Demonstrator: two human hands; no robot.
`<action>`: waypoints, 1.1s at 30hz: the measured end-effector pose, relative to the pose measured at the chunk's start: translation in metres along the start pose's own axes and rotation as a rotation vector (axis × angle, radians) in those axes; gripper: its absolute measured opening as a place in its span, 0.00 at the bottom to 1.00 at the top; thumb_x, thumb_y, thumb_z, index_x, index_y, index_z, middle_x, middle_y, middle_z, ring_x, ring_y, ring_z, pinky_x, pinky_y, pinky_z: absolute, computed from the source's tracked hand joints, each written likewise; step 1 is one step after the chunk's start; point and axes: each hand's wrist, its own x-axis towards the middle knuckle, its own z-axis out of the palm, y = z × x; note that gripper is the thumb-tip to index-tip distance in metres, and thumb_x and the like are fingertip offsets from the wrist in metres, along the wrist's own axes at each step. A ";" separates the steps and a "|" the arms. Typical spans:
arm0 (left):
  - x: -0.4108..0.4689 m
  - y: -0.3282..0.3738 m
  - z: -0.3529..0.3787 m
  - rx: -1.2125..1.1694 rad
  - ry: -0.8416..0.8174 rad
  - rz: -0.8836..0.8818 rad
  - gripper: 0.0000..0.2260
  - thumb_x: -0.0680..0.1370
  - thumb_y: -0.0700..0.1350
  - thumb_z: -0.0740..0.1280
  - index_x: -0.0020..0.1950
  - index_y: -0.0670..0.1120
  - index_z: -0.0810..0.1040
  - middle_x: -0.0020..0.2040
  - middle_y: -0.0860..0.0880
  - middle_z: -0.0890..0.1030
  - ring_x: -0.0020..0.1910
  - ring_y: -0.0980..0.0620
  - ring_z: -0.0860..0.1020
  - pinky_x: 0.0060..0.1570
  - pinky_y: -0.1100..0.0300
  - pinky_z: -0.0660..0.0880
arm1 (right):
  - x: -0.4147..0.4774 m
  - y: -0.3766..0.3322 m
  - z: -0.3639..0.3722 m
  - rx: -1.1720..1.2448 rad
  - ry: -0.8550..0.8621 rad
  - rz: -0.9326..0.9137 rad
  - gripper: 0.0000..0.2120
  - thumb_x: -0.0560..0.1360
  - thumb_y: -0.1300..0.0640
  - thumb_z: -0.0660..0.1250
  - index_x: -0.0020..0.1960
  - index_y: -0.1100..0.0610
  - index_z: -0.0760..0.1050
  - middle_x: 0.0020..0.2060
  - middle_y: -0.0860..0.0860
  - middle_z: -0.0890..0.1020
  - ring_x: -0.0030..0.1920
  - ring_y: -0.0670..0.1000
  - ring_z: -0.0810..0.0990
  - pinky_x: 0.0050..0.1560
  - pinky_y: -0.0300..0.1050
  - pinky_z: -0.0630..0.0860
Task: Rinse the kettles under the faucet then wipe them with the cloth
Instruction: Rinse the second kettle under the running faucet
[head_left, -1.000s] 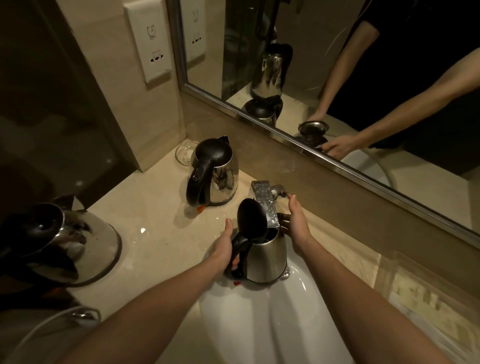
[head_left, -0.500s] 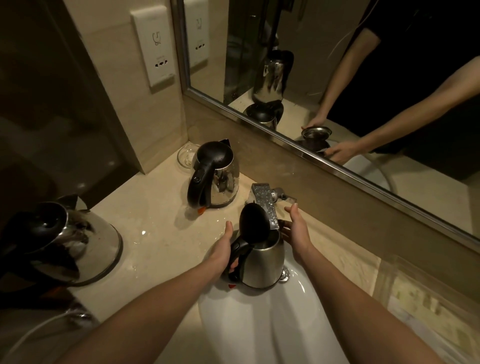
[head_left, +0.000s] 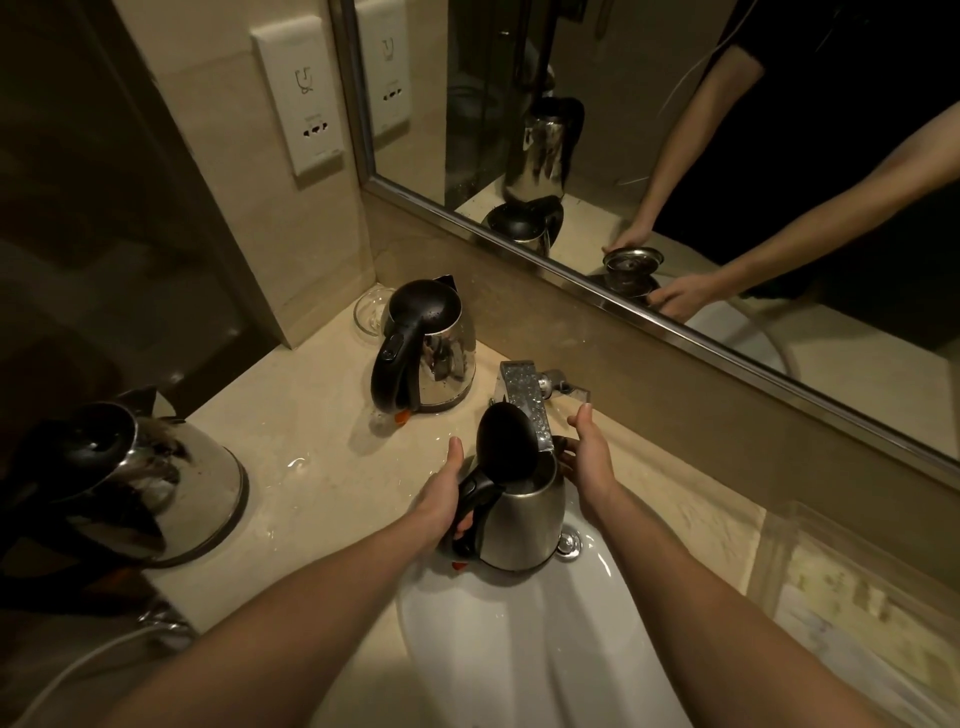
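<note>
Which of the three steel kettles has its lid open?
The steel kettle in the white sink, black handle gripped by the left hand; the shiny corner kettle and large left kettle are closed.

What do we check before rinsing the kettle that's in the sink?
1. Lid open: ok, it stands up off the kettle.
2. Opening under the faucet: ok, the spout sits over the rim.
3. Left hand on the handle: ok, fingers curled round it.
4. Right hand steadying the kettle: cannot tell. It is at the far side of the rim and its grip is hidden.
5. Water running: cannot tell, no stream visible.
6. Cloth ready: cannot tell, none in view.
</note>
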 end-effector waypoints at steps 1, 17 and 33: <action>0.000 0.000 0.000 0.004 0.001 0.005 0.36 0.77 0.73 0.45 0.32 0.44 0.72 0.24 0.48 0.71 0.23 0.51 0.69 0.32 0.58 0.69 | 0.000 0.000 0.000 0.001 -0.002 -0.002 0.53 0.58 0.19 0.53 0.74 0.50 0.65 0.70 0.54 0.72 0.69 0.57 0.70 0.71 0.60 0.64; -0.001 0.000 -0.003 0.000 -0.019 0.008 0.36 0.77 0.73 0.45 0.29 0.45 0.70 0.25 0.47 0.71 0.23 0.51 0.69 0.32 0.58 0.70 | 0.004 0.002 0.002 0.023 -0.015 0.007 0.45 0.66 0.24 0.53 0.73 0.51 0.66 0.69 0.55 0.73 0.69 0.57 0.70 0.71 0.60 0.64; 0.000 0.000 -0.003 0.026 -0.021 0.004 0.37 0.76 0.74 0.44 0.26 0.45 0.68 0.24 0.46 0.70 0.22 0.50 0.69 0.34 0.57 0.70 | 0.007 0.003 0.003 0.023 0.000 0.017 0.47 0.64 0.22 0.53 0.73 0.51 0.67 0.69 0.55 0.73 0.69 0.57 0.70 0.71 0.61 0.64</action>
